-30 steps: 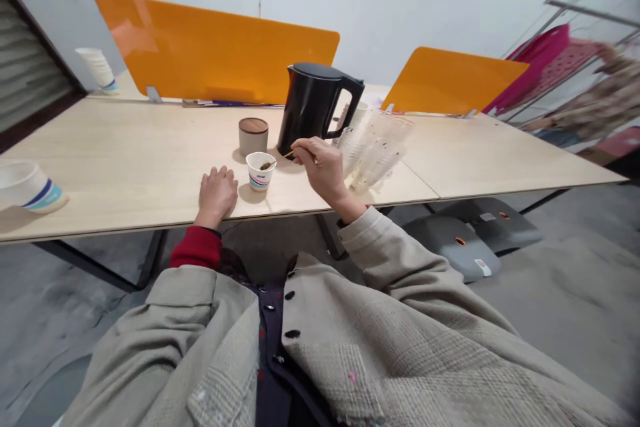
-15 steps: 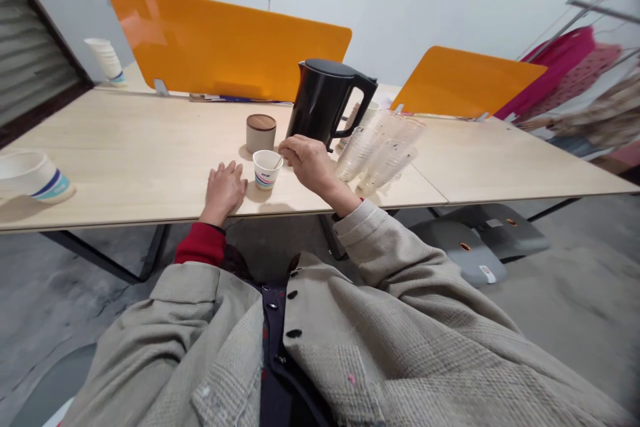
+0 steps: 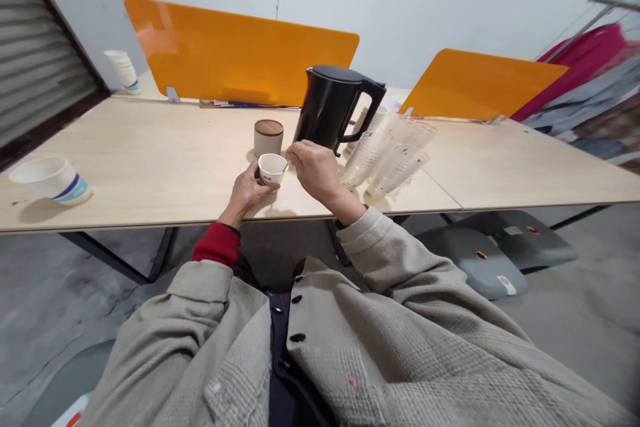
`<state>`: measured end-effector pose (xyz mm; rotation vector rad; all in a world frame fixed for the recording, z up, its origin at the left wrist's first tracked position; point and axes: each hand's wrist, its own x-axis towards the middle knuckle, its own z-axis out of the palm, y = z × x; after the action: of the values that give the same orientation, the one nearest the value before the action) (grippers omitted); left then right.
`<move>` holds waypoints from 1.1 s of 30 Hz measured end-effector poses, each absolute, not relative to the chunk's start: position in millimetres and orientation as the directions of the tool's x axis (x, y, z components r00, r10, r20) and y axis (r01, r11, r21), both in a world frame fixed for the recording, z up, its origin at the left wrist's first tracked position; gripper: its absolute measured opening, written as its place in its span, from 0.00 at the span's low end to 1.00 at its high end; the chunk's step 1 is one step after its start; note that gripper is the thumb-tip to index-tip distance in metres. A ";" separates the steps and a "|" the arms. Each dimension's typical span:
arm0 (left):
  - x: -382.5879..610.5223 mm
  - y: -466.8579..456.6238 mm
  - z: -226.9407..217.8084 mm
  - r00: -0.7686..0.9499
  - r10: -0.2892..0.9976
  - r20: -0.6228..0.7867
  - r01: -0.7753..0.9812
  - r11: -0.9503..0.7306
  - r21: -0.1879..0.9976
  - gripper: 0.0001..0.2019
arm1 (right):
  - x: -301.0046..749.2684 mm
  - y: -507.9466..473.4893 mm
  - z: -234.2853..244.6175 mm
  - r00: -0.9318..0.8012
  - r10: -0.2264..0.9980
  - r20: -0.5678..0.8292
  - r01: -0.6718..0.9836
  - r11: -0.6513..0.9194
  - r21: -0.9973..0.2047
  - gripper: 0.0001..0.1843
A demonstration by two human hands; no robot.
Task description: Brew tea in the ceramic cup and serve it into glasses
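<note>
A paper cup (image 3: 270, 169) is being clasped by the left hand (image 3: 245, 190), while the right hand (image 3: 315, 173) is being held beside its stirring stick (image 3: 285, 166), contact unclear.

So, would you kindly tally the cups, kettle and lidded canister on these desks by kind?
Paper cups, including the paper cup in the left hand: 4
Clear plastic cup stacks: 2
Black electric kettle: 1
Wood-lidded canister: 1
Total: 8
</note>
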<state>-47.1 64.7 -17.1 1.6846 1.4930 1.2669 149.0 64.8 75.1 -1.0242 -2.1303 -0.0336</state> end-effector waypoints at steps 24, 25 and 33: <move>-42.6 59.1 -11.6 -0.033 0.963 0.266 0.445 -0.224 0.867 0.32 | 132.5 52.3 87.7 -0.221 0.802 0.555 0.827 0.456 -0.330 0.17; -42.4 58.4 -10.5 -0.034 0.964 0.265 0.455 -0.221 0.863 0.31 | 131.7 51.0 88.9 -0.206 0.816 0.540 0.843 0.428 -0.326 0.17; -42.8 59.2 -8.0 -0.041 0.964 0.264 0.501 -0.208 0.840 0.32 | 129.6 53.4 87.8 -0.114 0.846 0.521 0.875 0.333 -0.350 0.16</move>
<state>-42.8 59.2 -8.0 1.7327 1.5466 1.1907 129.6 53.4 87.8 -1.5073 -1.9491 -0.0582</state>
